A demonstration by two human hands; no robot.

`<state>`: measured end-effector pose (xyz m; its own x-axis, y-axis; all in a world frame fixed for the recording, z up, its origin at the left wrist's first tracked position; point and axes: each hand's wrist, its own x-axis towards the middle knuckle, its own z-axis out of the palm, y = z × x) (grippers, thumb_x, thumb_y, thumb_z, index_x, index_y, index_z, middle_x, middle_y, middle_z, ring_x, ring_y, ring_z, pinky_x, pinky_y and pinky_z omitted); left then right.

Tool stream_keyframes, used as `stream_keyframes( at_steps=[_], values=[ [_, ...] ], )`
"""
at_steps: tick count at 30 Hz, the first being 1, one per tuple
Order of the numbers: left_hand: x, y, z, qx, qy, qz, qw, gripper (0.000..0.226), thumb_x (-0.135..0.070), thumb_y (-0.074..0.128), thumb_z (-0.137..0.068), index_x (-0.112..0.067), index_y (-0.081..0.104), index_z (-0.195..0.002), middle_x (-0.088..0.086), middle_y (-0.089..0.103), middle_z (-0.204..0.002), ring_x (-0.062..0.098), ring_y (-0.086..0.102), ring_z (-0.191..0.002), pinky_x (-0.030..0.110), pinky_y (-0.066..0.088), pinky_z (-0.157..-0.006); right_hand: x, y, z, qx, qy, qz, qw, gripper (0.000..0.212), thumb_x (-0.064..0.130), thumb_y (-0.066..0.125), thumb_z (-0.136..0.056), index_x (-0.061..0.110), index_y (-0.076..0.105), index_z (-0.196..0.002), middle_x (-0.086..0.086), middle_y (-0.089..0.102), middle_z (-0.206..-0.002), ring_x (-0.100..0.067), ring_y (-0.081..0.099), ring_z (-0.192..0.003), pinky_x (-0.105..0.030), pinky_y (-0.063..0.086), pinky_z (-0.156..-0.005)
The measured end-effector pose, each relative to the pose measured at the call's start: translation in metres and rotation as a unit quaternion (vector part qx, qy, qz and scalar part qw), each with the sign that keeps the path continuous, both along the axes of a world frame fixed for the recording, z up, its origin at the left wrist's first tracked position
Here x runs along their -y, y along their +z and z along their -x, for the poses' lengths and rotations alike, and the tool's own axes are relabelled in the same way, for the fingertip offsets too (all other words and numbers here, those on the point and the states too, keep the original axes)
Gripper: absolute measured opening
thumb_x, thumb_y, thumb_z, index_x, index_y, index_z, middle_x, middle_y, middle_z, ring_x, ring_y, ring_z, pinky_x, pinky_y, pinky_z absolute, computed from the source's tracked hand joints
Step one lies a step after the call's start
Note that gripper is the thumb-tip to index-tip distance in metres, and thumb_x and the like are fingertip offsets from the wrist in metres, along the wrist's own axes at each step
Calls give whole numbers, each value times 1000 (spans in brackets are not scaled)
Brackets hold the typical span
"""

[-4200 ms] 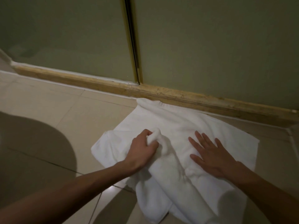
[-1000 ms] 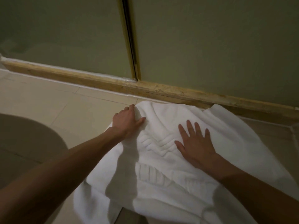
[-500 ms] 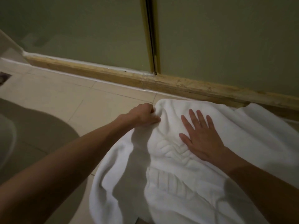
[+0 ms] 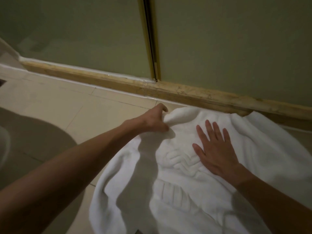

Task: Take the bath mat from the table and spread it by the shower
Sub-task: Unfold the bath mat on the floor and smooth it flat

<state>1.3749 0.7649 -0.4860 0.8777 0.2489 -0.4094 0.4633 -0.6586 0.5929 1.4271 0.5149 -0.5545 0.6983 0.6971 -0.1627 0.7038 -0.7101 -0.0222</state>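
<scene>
The white bath mat [image 4: 194, 191] lies on the tiled floor, wrinkled, with a raised woven pattern in its middle. Its far edge touches the stone curb [image 4: 185, 94] under the frosted shower glass [image 4: 228, 41]. My left hand [image 4: 152, 121] pinches the mat's far-left corner, which is bunched and lifted slightly. Flat on the mat, fingers spread, my right hand [image 4: 214, 151] presses down near the middle. The mat's near edge runs out of the frame at the bottom.
Beige floor tiles [image 4: 70, 105] stretch to the left of the mat. A gold door frame strip [image 4: 150, 39] splits the two glass panels. A white rounded fixture [image 4: 4, 146] shows at the far left edge, with a large shadow beside it.
My left hand went from lying on the mat's far-left part to closing on its corner and drawing it left along the curb. My right hand stays flat on the mat.
</scene>
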Motion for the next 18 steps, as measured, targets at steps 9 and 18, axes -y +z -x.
stream_keyframes(
  at_steps=[9, 18],
  values=[
    [28, 14, -16, -120, 63, 183, 974, 39, -40, 41, -100, -11, 63, -115, 7, 57, -75, 21, 53, -59, 26, 42, -55, 30, 4, 5, 2, -44, -1, 999, 79, 62, -11, -86, 23, 12, -151, -11, 6, -159, -30, 3, -146, -52, 6, -117],
    [32, 11, -14, -221, -71, 179, 956, 26, -19, 56, -93, -12, 56, -118, 1, 45, -61, 11, 38, -42, 22, 39, -43, 28, 3, 5, 6, -56, 4, 998, 70, 57, 14, -91, 16, 39, -142, -17, 33, -150, -34, 24, -141, -56, 18, -113]
  ],
)
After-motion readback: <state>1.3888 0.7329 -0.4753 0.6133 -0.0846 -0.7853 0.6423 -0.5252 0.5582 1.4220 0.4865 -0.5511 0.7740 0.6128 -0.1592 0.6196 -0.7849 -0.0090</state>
